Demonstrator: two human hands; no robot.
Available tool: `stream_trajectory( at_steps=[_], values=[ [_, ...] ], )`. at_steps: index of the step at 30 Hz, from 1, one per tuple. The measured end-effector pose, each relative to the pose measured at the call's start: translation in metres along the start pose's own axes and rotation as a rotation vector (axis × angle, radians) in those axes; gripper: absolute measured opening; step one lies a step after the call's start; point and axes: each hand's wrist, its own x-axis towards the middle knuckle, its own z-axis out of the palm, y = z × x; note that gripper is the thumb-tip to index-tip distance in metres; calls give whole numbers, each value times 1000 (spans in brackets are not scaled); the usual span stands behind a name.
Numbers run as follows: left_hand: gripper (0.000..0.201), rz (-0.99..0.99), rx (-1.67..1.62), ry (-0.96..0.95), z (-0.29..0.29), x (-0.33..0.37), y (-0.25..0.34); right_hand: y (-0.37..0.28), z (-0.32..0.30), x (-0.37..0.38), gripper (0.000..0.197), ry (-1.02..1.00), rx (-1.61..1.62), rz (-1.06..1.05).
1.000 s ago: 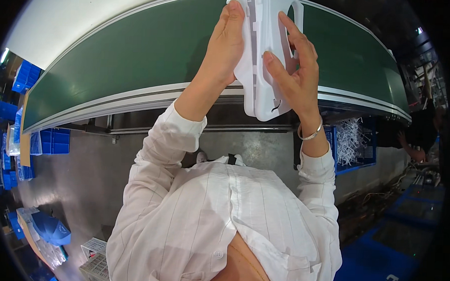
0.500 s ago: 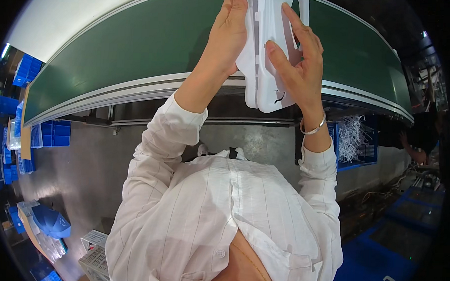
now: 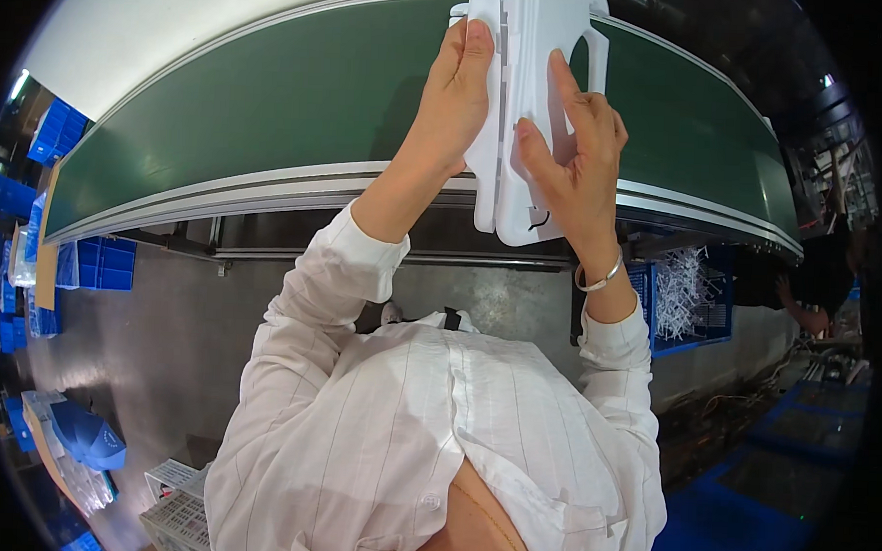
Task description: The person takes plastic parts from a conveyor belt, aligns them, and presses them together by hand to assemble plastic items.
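Note:
A long white plastic moulded part (image 3: 542,36) is held up over the near edge of the green work surface (image 3: 272,104). It looks like two shells lying side by side along a lengthwise gap, with a loop like a handle on the right. My left hand (image 3: 452,106) grips its left side, thumb along the face and other fingers mostly hidden behind. On the right side, my right hand (image 3: 586,159) holds it, with thumb and forefinger spread on the white face. A short black mark or wire (image 3: 539,222) shows near the lower end.
Under the bench at right stands a blue crate (image 3: 716,329) full of thin white pieces (image 3: 681,294). Blue bins (image 3: 106,262) are stacked at left, and a white printed box (image 3: 182,521) sits low left. At far right another person's arm (image 3: 804,312) shows.
Both hands and the white plastic part have come slightly down in the picture, toward me. More of the part's upper end and handle loop shows. The grip looks much the same.

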Motion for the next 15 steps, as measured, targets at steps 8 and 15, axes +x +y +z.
stream_trajectory(
  at_steps=[8, 15],
  values=[
    [53, 15, -73, -3, 6, -7, 9, -6, -4, 3, 63, 0, -114, -50],
    [54, 55, -7, -11, -1, -5, 0, -3, 3, -4, 61, -18, -75, -15]
  ],
)
